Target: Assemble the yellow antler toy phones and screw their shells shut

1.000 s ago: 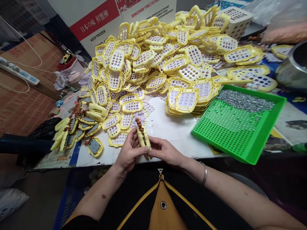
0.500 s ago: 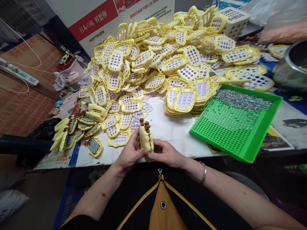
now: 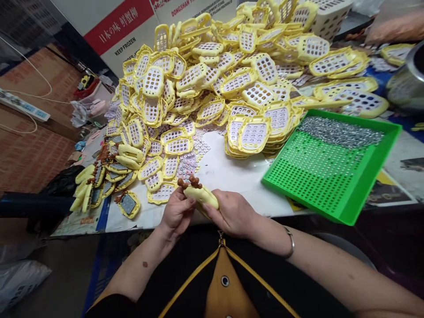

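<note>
Between my two hands, over the table's front edge, is a pale yellow plastic toy phone shell point(image 3: 202, 197) with brown antler-like knobs at its far end. My left hand point(image 3: 178, 211) pinches it near the knobs, on the left side. Around its right end and near side, my right hand point(image 3: 234, 211) is wrapped, thumb on the shell. The shell lies tilted, its smooth outer face towards me; its inside is hidden. A single shell half with a grey keypad and brown knobs point(image 3: 129, 204) rests on the table to the left of my hands.
A big heap of yellow shell halves point(image 3: 198, 79) with white hole grids covers the back. A green perforated tray point(image 3: 318, 185) of small metal screw-like parts point(image 3: 341, 130) stands right. Shells with brown knobs point(image 3: 99, 176) are piled left. A metal bowl point(image 3: 406, 88) is far right.
The shell was upright with its side seam facing me; now it is turned and leans over to the left, smooth face showing. My right hand has moved up and wraps further around it.
</note>
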Demonstrator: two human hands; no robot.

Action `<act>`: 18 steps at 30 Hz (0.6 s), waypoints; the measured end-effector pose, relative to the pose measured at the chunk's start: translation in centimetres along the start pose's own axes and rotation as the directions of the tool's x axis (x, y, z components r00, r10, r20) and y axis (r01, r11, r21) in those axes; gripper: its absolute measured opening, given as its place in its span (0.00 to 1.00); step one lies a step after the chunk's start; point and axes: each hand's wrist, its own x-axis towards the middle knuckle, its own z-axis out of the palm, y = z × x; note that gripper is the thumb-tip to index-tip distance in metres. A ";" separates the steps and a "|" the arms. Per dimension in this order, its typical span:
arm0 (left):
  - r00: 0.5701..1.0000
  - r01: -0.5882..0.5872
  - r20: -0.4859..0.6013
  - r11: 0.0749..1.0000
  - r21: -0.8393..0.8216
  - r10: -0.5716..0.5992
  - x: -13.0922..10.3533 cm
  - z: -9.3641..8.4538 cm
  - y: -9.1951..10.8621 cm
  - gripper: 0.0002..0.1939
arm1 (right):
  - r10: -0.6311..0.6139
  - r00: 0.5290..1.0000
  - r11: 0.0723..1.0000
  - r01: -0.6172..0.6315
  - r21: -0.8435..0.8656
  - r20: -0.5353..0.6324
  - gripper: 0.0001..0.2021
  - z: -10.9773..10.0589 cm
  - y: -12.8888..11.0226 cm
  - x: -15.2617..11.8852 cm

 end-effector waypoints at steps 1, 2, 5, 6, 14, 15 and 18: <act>1.000 -0.027 -0.014 1.000 0.006 0.027 0.0 0.0 0.0 0.22 | -0.001 1.000 1.000 0.001 -0.013 0.007 0.22 0.0 0.2 0.0; 0.998 -0.049 -0.030 0.999 0.020 0.049 0.0 0.1 0.0 0.21 | 0.015 1.000 1.000 -0.015 -0.016 0.028 0.22 0.0 0.4 0.0; 0.994 -0.085 -0.066 0.991 0.102 0.092 0.0 0.0 0.2 0.21 | 0.047 0.998 0.995 -0.050 0.089 0.043 0.19 -0.5 0.9 0.3; 0.992 -0.096 -0.066 0.986 0.139 0.106 0.0 -0.1 0.2 0.21 | 0.029 1.000 0.988 -0.029 0.151 0.004 0.17 -0.7 0.9 0.5; 0.972 -0.221 0.023 0.883 0.414 0.232 -0.1 -0.3 -0.9 0.16 | -0.072 0.955 0.983 0.117 0.144 -0.288 0.10 -0.2 0.3 0.9; 0.970 -0.229 0.030 0.873 0.430 0.240 -0.1 -0.2 -1.0 0.16 | -0.056 0.951 0.978 0.114 0.174 -0.305 0.10 0.1 0.4 0.8; 0.981 -0.190 0.048 0.866 0.462 0.190 0.1 0.2 -0.8 0.18 | 0.061 0.943 0.941 0.055 0.335 -0.327 0.10 0.5 0.9 0.5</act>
